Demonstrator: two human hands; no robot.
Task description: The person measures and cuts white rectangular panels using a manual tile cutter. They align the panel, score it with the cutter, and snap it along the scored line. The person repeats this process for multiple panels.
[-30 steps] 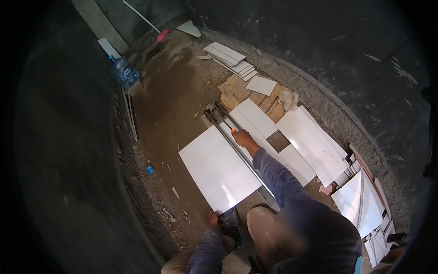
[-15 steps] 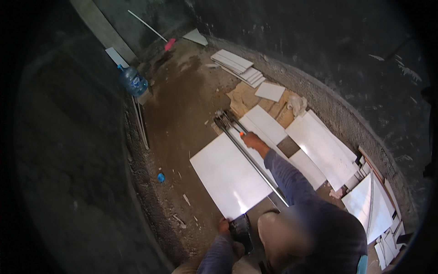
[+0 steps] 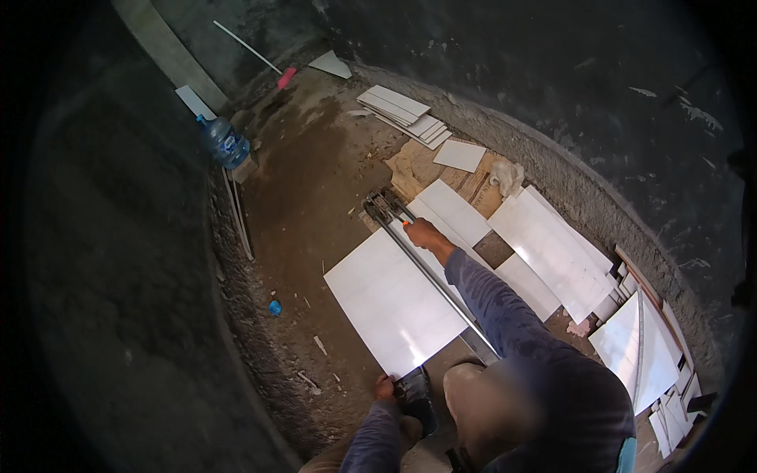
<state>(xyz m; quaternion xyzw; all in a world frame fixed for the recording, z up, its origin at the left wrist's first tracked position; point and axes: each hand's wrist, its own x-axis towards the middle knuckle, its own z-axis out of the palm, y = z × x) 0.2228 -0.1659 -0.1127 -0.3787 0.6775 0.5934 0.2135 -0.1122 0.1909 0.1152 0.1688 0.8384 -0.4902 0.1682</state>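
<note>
A large white square tile (image 3: 394, 299) lies on a tile cutter (image 3: 426, 272) with long metal rails. My right hand (image 3: 422, 235) is closed on the cutter's orange handle (image 3: 407, 223), near its far-end carriage. My left hand (image 3: 385, 388) grips the near left corner of the tile. A dark object (image 3: 414, 406) sits just under that edge, beside my legs. Cut white tiles (image 3: 449, 209) lie right of the cutter.
More tiles (image 3: 544, 252) and offcuts (image 3: 635, 351) lie along the right wall. Tile stacks (image 3: 402, 110) and a cardboard sheet (image 3: 414, 165) are farther back. A blue water jug (image 3: 225, 142), long strips (image 3: 236, 221) and a pink-headed mop (image 3: 285, 77) stand or lie near the walls.
The view has shifted slightly. My right hand has slid forward along the rails with the handle, closer to the far end. My left hand stays on the tile's corner.
</note>
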